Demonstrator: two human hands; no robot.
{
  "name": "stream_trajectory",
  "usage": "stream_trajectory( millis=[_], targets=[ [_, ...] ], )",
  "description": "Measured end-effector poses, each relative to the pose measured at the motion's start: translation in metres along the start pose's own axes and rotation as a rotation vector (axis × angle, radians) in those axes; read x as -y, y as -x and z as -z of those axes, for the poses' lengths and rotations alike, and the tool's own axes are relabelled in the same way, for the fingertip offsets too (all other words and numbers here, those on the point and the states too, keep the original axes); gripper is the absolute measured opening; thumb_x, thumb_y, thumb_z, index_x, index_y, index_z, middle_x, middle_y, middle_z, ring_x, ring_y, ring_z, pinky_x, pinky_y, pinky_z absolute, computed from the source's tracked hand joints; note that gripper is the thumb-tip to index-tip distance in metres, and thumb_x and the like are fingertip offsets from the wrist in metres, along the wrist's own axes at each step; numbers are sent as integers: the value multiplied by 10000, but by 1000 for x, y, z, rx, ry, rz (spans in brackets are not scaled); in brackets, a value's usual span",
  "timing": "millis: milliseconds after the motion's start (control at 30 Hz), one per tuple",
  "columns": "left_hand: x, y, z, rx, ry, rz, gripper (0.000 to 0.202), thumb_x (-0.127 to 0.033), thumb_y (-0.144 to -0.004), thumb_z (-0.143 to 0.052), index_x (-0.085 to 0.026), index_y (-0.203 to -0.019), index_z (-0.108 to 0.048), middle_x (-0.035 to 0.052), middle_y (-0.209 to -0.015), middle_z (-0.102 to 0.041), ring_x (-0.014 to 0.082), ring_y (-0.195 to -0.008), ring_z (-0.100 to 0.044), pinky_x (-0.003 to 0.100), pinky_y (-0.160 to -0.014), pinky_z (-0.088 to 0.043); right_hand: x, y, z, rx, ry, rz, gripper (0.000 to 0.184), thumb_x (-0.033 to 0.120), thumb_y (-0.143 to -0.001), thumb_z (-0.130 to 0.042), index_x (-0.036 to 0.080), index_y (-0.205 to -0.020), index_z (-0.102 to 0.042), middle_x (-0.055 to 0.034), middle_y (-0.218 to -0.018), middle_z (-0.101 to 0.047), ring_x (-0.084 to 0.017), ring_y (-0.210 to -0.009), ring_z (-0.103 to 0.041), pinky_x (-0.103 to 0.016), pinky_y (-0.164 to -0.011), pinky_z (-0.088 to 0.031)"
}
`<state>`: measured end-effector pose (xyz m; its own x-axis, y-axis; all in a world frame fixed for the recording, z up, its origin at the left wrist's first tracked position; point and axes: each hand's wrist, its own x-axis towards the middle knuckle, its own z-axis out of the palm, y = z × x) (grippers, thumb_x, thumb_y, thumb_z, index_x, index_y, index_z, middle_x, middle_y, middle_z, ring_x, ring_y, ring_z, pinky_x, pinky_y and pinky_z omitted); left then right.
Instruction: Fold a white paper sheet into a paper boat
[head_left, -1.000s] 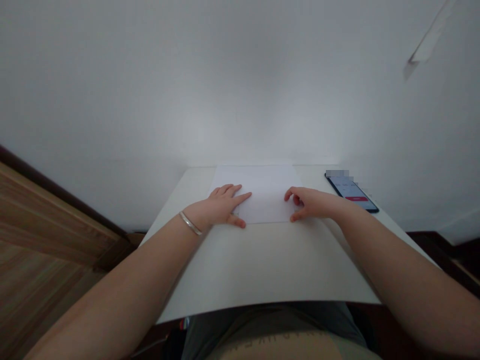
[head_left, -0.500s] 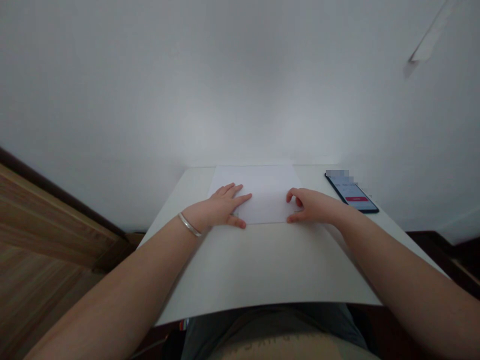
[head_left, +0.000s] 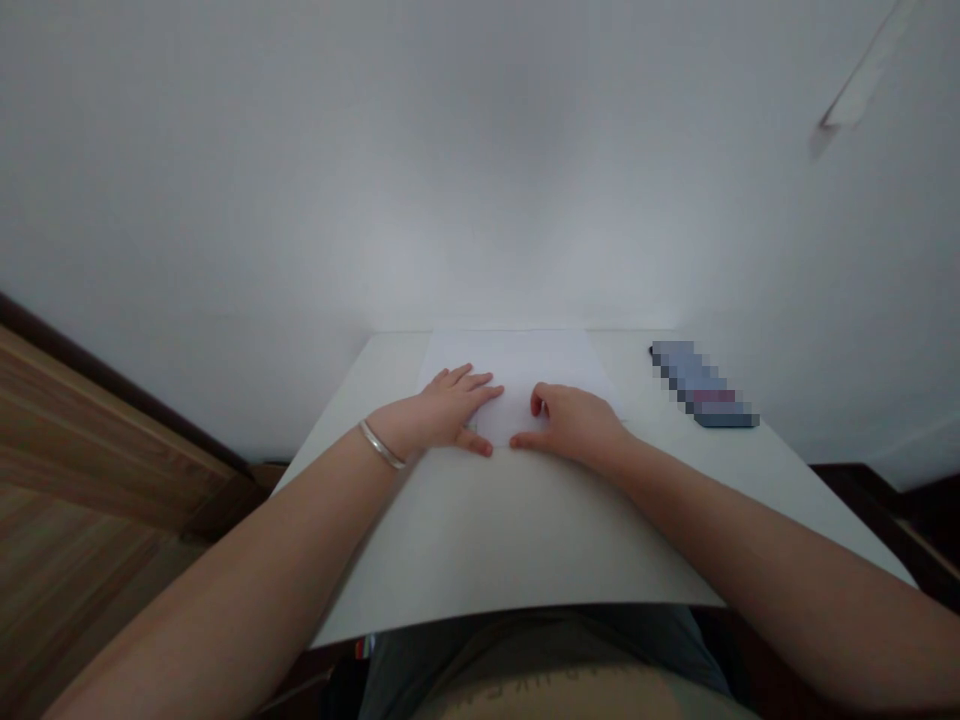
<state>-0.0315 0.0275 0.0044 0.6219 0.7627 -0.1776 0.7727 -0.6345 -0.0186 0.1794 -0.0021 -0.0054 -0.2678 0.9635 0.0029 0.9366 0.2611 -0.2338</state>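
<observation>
A white sheet of paper (head_left: 510, 352) lies flat on the white table (head_left: 510, 540), its far edge close to the wall. My left hand (head_left: 457, 405) rests palm down on the paper's left side, fingers spread, with a silver bangle on the wrist. On the near right part of the sheet is my right hand (head_left: 574, 418). Its thumb stretches along the near edge of the paper, while the other fingers curl above, a gap showing between thumb and forefinger. The paper's near right corner is hidden beneath this hand.
A phone (head_left: 705, 390), partly pixelated, lies on the table to the right of the paper. Behind the table rises a white wall (head_left: 480, 180). Wooden furniture (head_left: 97, 450) stands at the left, below table height.
My right hand has slid left along the paper's near edge, closer to my left hand. The left hand and the sheet stay practically where they were.
</observation>
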Motion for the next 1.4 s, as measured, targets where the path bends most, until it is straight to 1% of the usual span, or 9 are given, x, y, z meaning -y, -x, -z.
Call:
stream_trajectory(
  millis=[300, 467, 500, 600, 700, 800, 933, 1167, 1400],
  targets=[
    [-3, -1, 6, 39, 39, -16, 877, -539, -719, -707, -241, -1456, -336, 122, -1545, -255, 385, -1417, -167, 497, -1128, -192, -47, -4, 16, 186, 20, 13, 397, 589, -627, -699, 245, -808, -616, -18, -825, -682, -188, -712, -597, -278, -556, -362],
    [-13, -3, 6, -2, 80, -181, 525, -395, -794, -688, -386, -1298, -539, 38, -1532, -309, 353, -1409, -231, 505, -1114, -224, -55, -6, 15, 219, -66, 77, 369, 547, -652, -694, 226, -814, -613, -14, -790, -671, -165, -669, -574, -265, -552, -357],
    [-18, -4, 5, -23, 94, -226, 483, -365, -820, -664, -385, -1288, -549, 36, -1503, -367, 317, -1385, -299, 474, -1112, -249, -55, -6, 15, 216, -75, 82, 369, 547, -652, -693, 226, -815, -612, -11, -782, -667, -162, -660, -569, -265, -549, -354],
    [-35, -8, -1, -227, 116, -278, 376, -332, -907, -535, -305, -1280, -576, 67, -1388, -505, 221, -1260, -467, 370, -1075, -333, -51, -5, 17, 218, -108, 96, 356, 547, -665, -684, 226, -799, -607, 1, -747, -651, -152, -638, -552, -263, -541, -341],
    [-48, -14, -7, -368, 95, -195, 339, -344, -943, -459, -287, -1242, -606, 72, -1245, -594, 217, -1126, -541, 374, -988, -411, -47, -4, 20, 224, -121, 105, 329, 532, -677, -679, 224, -761, -599, 9, -704, -635, -145, -620, -533, -262, -537, -335],
    [-51, -17, -11, -411, 83, -149, 354, -374, -921, -501, -293, -1254, -592, 73, -1215, -592, 227, -1094, -541, 383, -962, -424, -43, -4, 22, 221, -107, 92, 324, 526, -672, -683, 222, -743, -596, 6, -698, -636, -145, -612, -527, -266, -534, -338],
    [-43, -17, -11, -369, 87, -134, 471, -484, -872, -551, -303, -1306, -545, 82, -1303, -540, 254, -1160, -503, 409, -1002, -388, -42, -3, 23, 226, -84, 48, 347, 550, -658, -686, 226, -754, -608, -4, -727, -650, -154, -630, -546, -272, -531, -339],
    [-28, -12, -5, -209, 76, -83, 598, -587, -810, -579, -364, -1355, -477, 48, -1434, -448, 290, -1266, -423, 439, -1042, -333, -46, -2, 24, 238, -51, 34, 347, 557, -656, -680, 233, -762, -617, -6, -754, -663, -160, -642, -561, -276, -532, -342],
    [-13, -8, 0, -80, 66, -17, 692, -590, -780, -610, -340, -1398, -425, 71, -1489, -378, 316, -1315, -373, 446, -1063, -297, -58, 2, 33, 281, -9, -19, 312, 523, -650, -684, 230, -740, -623, -20, -784, -679, -175, -669, -581, -281, -533, -347]
  ],
)
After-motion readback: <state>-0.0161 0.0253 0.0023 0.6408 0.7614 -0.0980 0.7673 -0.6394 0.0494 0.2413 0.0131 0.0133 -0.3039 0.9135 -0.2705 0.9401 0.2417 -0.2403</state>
